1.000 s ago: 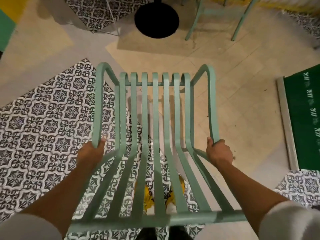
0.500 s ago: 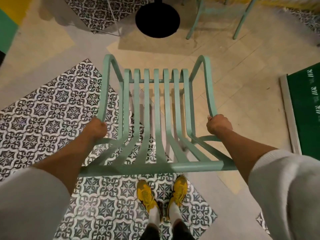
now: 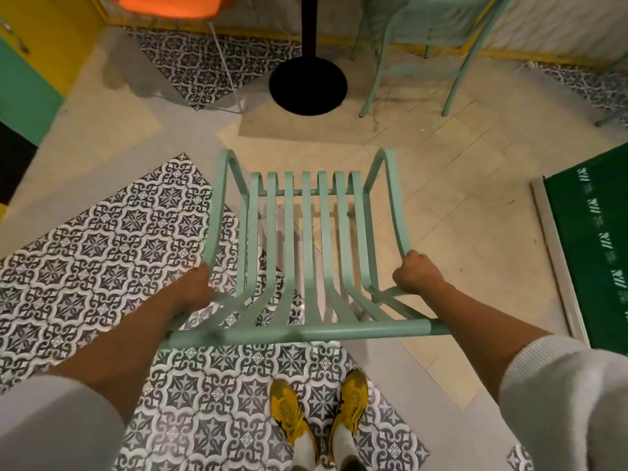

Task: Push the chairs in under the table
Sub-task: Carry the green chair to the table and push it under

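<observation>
Two hands grip one mint slatted chair (image 3: 311, 253): the left hand (image 3: 193, 287) is closed round its left armrest, the right hand (image 3: 416, 275) clenched on the right. The chair stands short of the black table base (image 3: 307, 85), so the push seems under way; next it likely needs a straight shove toward that base. Beyond the base are two more chairs, one orange chair (image 3: 170, 5) and another mint chair (image 3: 428, 39).
</observation>
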Demonstrator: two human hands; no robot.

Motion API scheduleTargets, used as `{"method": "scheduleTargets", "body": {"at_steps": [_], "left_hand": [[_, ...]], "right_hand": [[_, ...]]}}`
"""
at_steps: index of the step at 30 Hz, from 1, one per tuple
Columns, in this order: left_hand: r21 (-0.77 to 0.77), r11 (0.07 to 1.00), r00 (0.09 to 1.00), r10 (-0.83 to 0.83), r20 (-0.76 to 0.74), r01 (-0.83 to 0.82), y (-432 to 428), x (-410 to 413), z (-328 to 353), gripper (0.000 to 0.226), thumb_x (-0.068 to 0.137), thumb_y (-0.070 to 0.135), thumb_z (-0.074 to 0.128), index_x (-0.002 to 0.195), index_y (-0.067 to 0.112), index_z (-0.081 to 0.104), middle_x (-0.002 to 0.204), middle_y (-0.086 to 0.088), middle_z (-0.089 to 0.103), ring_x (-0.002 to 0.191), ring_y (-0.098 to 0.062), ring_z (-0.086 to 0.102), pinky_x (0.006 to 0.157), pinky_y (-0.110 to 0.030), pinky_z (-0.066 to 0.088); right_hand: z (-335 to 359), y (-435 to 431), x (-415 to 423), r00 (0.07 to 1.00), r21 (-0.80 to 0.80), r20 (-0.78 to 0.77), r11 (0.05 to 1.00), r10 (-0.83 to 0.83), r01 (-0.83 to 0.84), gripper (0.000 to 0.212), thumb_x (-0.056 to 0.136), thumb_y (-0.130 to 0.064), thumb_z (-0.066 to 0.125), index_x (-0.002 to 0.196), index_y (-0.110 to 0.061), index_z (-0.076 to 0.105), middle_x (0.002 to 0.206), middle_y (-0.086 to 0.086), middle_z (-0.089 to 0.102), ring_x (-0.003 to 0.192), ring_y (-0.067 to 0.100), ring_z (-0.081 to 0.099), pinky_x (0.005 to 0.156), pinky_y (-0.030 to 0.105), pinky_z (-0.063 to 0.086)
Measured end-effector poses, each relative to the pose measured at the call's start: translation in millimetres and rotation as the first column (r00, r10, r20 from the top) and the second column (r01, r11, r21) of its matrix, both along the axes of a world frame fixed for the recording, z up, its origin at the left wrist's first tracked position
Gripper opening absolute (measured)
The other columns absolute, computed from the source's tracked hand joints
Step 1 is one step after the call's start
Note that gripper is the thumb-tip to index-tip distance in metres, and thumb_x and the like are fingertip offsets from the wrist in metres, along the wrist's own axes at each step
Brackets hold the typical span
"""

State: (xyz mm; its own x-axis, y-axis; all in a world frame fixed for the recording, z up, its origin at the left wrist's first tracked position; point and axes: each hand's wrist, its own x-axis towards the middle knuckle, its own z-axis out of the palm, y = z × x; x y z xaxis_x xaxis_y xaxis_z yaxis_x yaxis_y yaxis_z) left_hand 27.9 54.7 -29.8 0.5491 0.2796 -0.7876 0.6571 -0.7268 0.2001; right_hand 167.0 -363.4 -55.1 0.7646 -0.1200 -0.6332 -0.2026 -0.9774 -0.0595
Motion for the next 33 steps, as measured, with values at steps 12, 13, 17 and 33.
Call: {"method": "scheduleTargets", "body": {"at_steps": [12,13,17,33], "left_hand": [[0.098,0.97,0.921,-0.243,0.304,0.224,-91.5,-80.3,104.8,0.088,0.098,0.076,0.004,0.112,0.028,0.077,0.074,0.004,0.07,0.063,-0.01,0.064,0.08,-0.034,0.06],[0.158,0.971,0.874,-0.233,0.426,0.182,-100.8,-88.2,106.1,0.094,0.096,0.078,0.0,0.102,0.027,0.078,0.067,0.007,0.067,0.057,-0.007,0.061,0.075,-0.031,0.058],[0.325,0.926,0.803,-0.34,0.489,0.194,-120.3,-117.0,115.5,0.084,0.097,0.084,0.016,0.105,0.026,0.077,0.099,0.006,0.075,0.092,-0.015,0.067,0.099,-0.041,0.047],[0.39,0.845,0.844,-0.478,0.244,0.366,-116.7,-85.2,133.7,0.03,0.095,0.022,0.068,0.124,0.024,0.07,0.107,-0.002,0.078,0.097,-0.022,0.074,0.089,-0.037,0.06]], "right_hand": [[128.4,4.5,-128.4,0.929,0.085,0.251,0.949,0.274,-0.303,0.071,0.102,-0.069,0.013,0.08,-0.025,0.064,0.083,0.003,0.068,0.084,0.027,0.067,0.079,0.037,0.047],[132.3,7.5,-144.5,0.896,0.08,0.342,0.941,0.285,-0.33,0.075,0.102,-0.07,0.008,0.081,-0.027,0.065,0.084,0.0,0.067,0.086,0.025,0.066,0.086,0.04,0.046],[144.1,11.8,-186.5,0.821,-0.008,0.43,0.911,0.376,-0.413,0.082,0.092,-0.089,0.025,0.113,-0.025,0.072,0.108,-0.002,0.07,0.109,0.024,0.061,0.106,0.046,0.038],[151.4,24.7,-150.3,0.817,-0.139,0.21,0.844,0.536,-0.518,0.035,0.099,-0.05,0.055,0.124,-0.027,0.064,0.122,-0.003,0.069,0.117,0.025,0.062,0.104,0.043,0.038]]}}
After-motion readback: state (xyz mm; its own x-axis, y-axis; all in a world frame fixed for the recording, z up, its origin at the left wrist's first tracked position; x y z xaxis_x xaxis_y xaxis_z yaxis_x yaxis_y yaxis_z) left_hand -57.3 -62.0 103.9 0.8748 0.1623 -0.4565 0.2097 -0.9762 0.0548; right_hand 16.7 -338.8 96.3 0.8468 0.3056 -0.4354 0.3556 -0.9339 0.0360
